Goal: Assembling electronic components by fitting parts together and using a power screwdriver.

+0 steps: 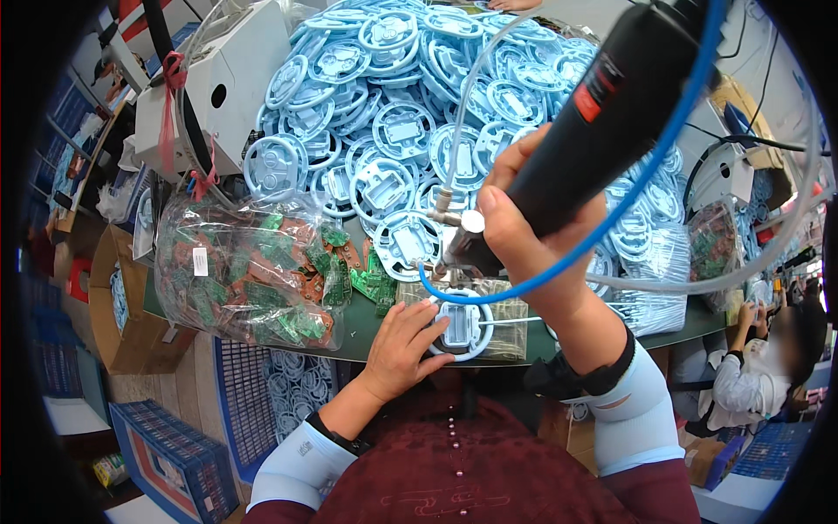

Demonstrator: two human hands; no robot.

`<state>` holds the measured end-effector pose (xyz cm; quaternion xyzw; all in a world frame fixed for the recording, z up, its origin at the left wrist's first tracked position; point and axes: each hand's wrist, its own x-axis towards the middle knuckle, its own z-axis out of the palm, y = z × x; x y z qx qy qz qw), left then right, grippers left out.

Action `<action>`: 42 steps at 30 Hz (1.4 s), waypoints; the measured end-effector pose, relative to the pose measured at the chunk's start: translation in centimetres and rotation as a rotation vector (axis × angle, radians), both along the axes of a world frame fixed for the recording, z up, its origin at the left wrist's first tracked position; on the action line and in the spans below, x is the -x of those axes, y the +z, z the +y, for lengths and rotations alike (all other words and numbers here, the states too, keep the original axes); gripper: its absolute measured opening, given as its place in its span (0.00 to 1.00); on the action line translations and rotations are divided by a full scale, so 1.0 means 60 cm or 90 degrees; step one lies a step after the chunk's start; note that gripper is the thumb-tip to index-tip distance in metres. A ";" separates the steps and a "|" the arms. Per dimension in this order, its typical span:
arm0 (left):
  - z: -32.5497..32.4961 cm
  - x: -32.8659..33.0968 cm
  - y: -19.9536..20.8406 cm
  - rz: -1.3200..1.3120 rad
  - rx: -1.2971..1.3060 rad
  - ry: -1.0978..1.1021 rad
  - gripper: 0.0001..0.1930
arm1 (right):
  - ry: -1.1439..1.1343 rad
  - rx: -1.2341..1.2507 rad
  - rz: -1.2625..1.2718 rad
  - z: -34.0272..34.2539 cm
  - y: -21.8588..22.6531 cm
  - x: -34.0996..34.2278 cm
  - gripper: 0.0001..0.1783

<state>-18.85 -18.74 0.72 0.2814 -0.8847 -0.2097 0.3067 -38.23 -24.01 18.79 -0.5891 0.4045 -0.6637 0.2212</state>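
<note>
My left hand (397, 349) presses on a light-blue plastic wheel-shaped part (460, 330) at the table's near edge, with fingers and thumb over its left rim. Wrapped around a thick black power screwdriver (594, 122), my right hand (546, 227) tilts it above and behind that part. A blue hose (646, 188) loops from the tool's upper end down toward its lower end. Metal fittings (449, 218) surround the lower end, and the exact bit tip is hard to make out. The wheel-shaped part lies face down or open side up, its recessed middle showing.
A large heap of light-blue wheel-shaped parts (406, 131) fills the table's far side. On the left lies a clear bag of green circuit boards (249, 271), near a white machine box (223, 92). White sticks (650, 288) lie right. Blue crates (175, 463) stand below; another person (755, 375) sits at right.
</note>
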 end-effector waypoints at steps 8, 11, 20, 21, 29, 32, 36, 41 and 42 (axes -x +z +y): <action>-0.002 0.001 -0.003 0.009 -0.010 0.004 0.34 | 0.000 -0.010 0.032 -0.022 0.003 -0.016 0.22; -0.002 -0.001 -0.005 0.011 -0.009 0.001 0.34 | -0.013 -0.019 0.030 -0.025 -0.008 -0.011 0.21; -0.002 0.000 -0.007 0.005 -0.004 0.000 0.34 | -0.032 0.040 -0.030 0.011 0.053 0.022 0.28; -0.004 0.000 -0.006 0.004 0.004 -0.001 0.33 | -0.048 0.054 -0.070 0.020 0.066 0.029 0.28; -0.034 0.051 0.057 -0.038 -0.013 -0.042 0.39 | -0.075 0.021 0.023 0.032 0.038 0.034 0.26; -0.049 0.080 0.053 -0.171 -0.061 -0.060 0.39 | -0.093 -0.030 0.000 0.030 0.033 0.035 0.25; -0.055 0.090 0.055 -0.207 -0.055 -0.055 0.37 | -0.081 -0.016 -0.008 0.027 0.035 0.033 0.23; -0.058 0.097 0.064 -0.255 -0.071 -0.058 0.36 | -0.057 -0.044 -0.031 0.023 0.024 0.037 0.22; -0.057 0.098 0.067 -0.281 -0.097 -0.054 0.37 | -0.084 -0.011 -0.004 0.023 0.017 0.037 0.22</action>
